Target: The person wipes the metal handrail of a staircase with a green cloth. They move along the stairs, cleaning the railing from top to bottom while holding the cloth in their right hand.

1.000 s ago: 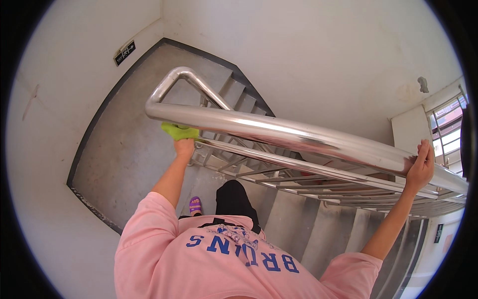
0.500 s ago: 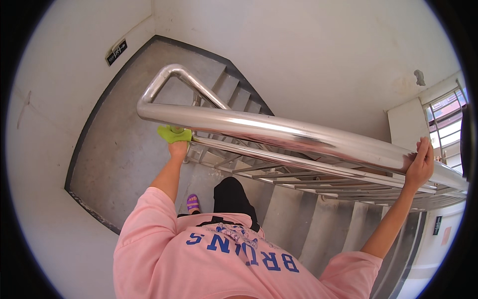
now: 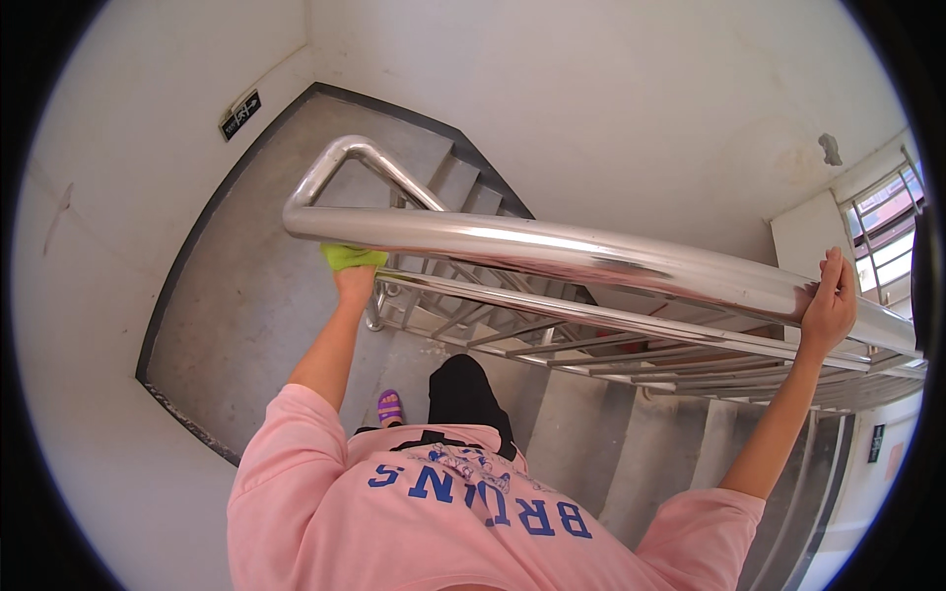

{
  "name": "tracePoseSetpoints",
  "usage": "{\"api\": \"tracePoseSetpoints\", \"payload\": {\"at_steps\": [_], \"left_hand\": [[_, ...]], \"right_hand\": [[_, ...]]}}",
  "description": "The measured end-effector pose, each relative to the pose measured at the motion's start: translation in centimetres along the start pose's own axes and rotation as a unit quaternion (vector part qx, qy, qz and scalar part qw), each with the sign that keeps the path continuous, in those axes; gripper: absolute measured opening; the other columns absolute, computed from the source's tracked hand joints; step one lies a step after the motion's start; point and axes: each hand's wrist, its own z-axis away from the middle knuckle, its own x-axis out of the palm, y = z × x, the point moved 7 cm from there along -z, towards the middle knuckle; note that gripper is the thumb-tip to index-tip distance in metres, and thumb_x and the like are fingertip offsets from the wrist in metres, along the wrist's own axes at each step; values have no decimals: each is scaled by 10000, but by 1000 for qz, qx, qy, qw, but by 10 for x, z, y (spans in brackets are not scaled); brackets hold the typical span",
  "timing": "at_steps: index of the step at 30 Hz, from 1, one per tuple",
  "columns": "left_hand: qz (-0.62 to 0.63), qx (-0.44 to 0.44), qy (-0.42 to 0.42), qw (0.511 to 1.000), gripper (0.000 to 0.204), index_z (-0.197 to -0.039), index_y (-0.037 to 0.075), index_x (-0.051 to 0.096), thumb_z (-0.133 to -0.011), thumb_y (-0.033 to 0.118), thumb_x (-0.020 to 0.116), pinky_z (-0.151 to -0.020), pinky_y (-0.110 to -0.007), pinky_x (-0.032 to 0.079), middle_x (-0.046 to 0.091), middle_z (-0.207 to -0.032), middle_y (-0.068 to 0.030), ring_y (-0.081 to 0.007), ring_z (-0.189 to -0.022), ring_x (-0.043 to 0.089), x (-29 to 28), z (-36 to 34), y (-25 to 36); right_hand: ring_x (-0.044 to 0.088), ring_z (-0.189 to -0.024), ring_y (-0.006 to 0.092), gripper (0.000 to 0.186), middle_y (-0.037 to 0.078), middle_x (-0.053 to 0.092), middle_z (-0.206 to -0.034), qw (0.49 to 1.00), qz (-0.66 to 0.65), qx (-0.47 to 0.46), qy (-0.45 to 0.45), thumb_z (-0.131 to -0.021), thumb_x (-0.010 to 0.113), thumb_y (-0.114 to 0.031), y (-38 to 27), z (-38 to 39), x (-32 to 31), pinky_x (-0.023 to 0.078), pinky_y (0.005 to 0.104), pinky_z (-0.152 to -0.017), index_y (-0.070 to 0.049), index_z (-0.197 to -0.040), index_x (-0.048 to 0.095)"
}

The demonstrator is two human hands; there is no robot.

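Note:
A shiny steel handrail [image 3: 552,246] runs from a bent end at the left to the right edge. Just below its left end, my left hand [image 3: 355,282] is closed on a lime-green cloth [image 3: 351,258]. The rail hides the cloth's upper part, and most of the fingers are covered. Whether the cloth touches the post or a lower bar cannot be made out. Farther right, my right hand [image 3: 830,307] grips the same handrail, thumb against its near side and fingers pointing up. A thinner steel bar [image 3: 591,317] runs below the top rail.
Concrete steps [image 3: 631,443] descend beneath the railing, beside a grey landing [image 3: 236,286]. More steps [image 3: 453,182] lie beyond the rail. A purple sandal [image 3: 390,406] is on my foot. White walls [image 3: 631,98], an exit sign [image 3: 239,115] and a barred window [image 3: 884,231] surround the stairwell.
My left hand has moved slightly up with the cloth, which now sits closer under the rail and shows less. My right hand keeps its grip. The whole view has shifted a little.

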Motion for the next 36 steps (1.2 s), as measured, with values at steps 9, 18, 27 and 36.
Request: {"api": "tracePoseSetpoints", "payload": {"at_steps": [9, 18, 27, 36], "left_hand": [[107, -91, -45, 989, 406, -1187, 98, 563, -851, 326, 581, -1011, -405, 349, 555, -1236, -91, -281, -1179, 475, 14, -6, 0], [-88, -68, -38, 993, 481, -1215, 91, 539, -830, 372, 597, -995, -382, 373, 548, -1249, -94, -284, -1169, 487, 44, 4, -24], [17, -130, -70, 989, 478, -1233, 72, 518, -860, 369, 547, -1025, -422, 314, 526, -1266, -111, -307, -1175, 462, 50, 18, -31], [173, -211, -110, 956, 464, -1228, 63, 503, -867, 346, 577, -975, -377, 355, 525, -1240, -115, -274, -1138, 487, 62, 26, -38]], "right_hand": [[626, -789, 144, 378, 54, 665, -859, 999, 23, -21, 7, -921, 531, -403, 4, 3, -6, 484, 265, -572, -57, -984, 670], [634, -843, 141, 330, 46, 672, -896, 1000, -10, 0, -1, -932, 530, -349, 2, 0, 0, 482, 253, -587, -61, -1004, 672], [633, -878, 130, 328, 37, 670, -943, 1000, -20, 14, -13, -939, 526, -330, 10, 0, 0, 478, 242, -600, -44, -1021, 664], [627, -872, 120, 323, 37, 667, -933, 999, -36, 19, -16, -945, 521, -321, 14, 3, -1, 473, 239, -596, -38, -1009, 663]]}}
